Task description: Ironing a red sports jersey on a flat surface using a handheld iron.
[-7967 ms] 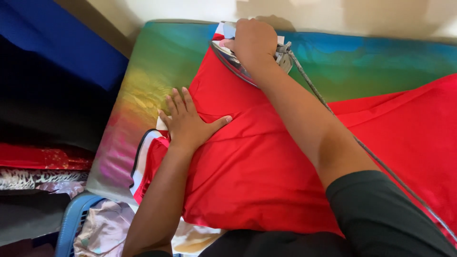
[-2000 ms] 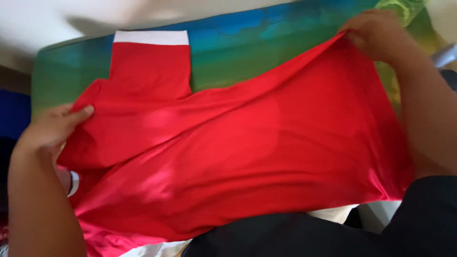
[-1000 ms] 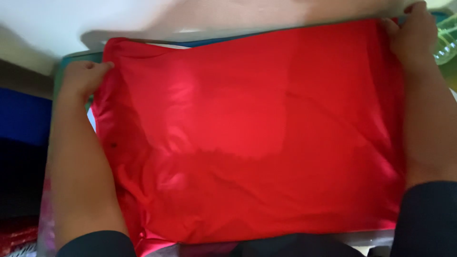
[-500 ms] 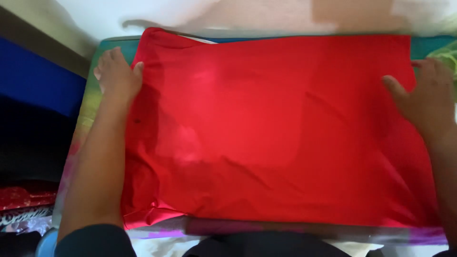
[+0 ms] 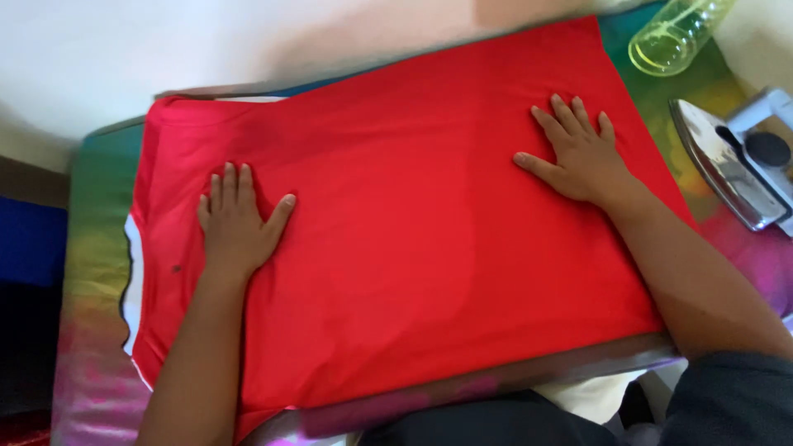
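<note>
Shirt, red, lies spread flat over the rainbow-coloured pad. Left hand and right hand press on it, palms down, fingers splayed, gripping nothing. Iron rests at right, untouched, beside a bottle.

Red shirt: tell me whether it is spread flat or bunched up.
Spread flat. The red shirt lies smooth across the rainbow-coloured board, with the left hand and right hand pressed palm-down on it, fingers open.
</note>
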